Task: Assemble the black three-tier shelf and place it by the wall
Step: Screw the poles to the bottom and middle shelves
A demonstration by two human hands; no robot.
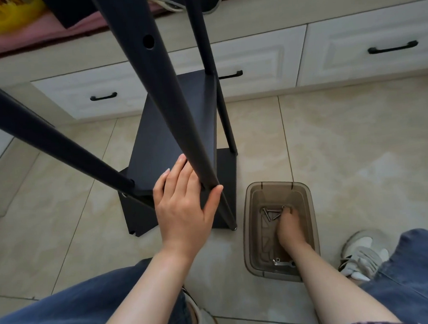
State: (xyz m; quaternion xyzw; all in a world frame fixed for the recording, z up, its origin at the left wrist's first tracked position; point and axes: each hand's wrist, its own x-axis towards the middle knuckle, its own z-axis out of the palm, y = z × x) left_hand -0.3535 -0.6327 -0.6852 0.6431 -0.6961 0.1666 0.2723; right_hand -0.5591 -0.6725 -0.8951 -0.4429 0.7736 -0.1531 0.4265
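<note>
Pressing black shelf (175, 119), left hand (183, 208); right hand (288, 226) among screws (270, 212) in bin (269, 184).

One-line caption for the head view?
Left hand rests on the black three-tier shelf beside a round black pole; right hand reaches among silver metal screws in a translucent brown plastic bin.

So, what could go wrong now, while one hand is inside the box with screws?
1. Only the left hand steadies the shelf, resting flat on it beside a pole; the frame may tip or twist.
2. The right hand reaches among loose screws in the box; a screw tip could prick it, or the box could slide.
</note>
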